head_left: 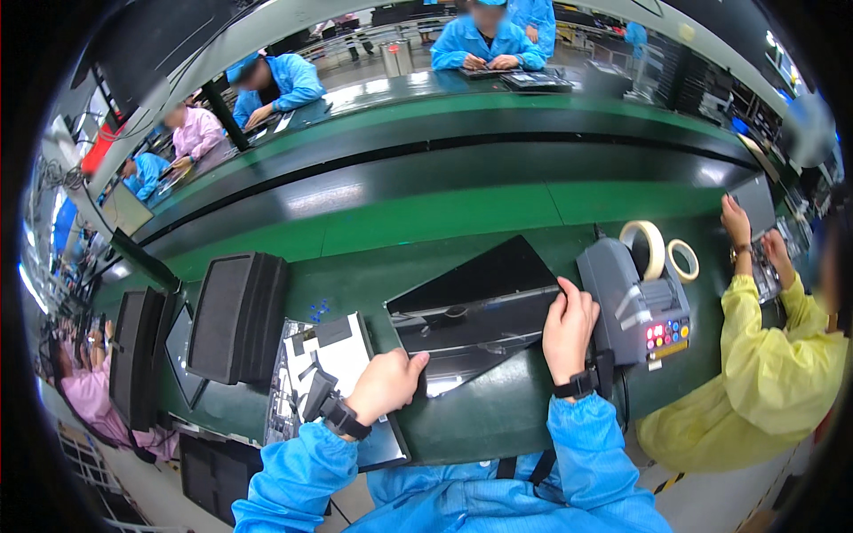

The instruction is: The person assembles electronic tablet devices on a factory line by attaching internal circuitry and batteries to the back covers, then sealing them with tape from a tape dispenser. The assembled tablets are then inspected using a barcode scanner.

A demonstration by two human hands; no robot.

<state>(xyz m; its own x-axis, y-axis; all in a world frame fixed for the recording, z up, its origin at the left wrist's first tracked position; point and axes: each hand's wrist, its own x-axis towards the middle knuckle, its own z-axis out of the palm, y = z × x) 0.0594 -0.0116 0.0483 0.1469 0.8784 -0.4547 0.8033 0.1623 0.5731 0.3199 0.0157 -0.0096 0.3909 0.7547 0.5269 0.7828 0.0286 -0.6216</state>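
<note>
A glossy black display panel (475, 324) is held slightly tilted over the green workbench, reflecting the lights above. My left hand (388, 384) pinches its near left corner between thumb and fingers. At the right edge, my right hand (569, 333) grips it with the thumb on the front face; the fingers behind are partly hidden. Beneath my left wrist lies an opened flat device (342, 342) with a white sheet, dark patches and exposed circuitry along its left side. My left forearm covers part of it.
Right of the panel stands a grey tape dispenser (622, 306) with lit buttons, beside a tape roll (683, 260). Small blue pieces (319, 311) lie near a stack of black trays (233, 315). A co-worker in a yellow sleeve (773, 364) handles parts at the far right.
</note>
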